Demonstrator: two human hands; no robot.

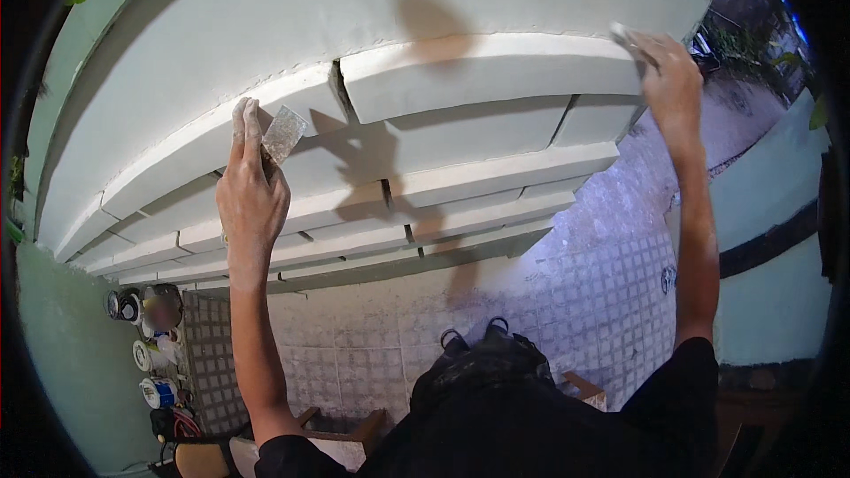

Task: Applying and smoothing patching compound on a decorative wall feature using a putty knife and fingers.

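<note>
A: Head view. Left hand [252, 199] clamped on a sandpaper scrap [284, 134], poking up past the fingertips, flat against the moulding [478, 80].
B: Right hand [670, 80]?
A: Gripping the moulding's far end, fingers curled over the edge.
B: Progress?
A: Looks mostly smooth and white already; open crack [339, 87] just right of the scrap, lower bands maybe left.
B: Below?
A: Cans [146, 336] on tiles
</note>
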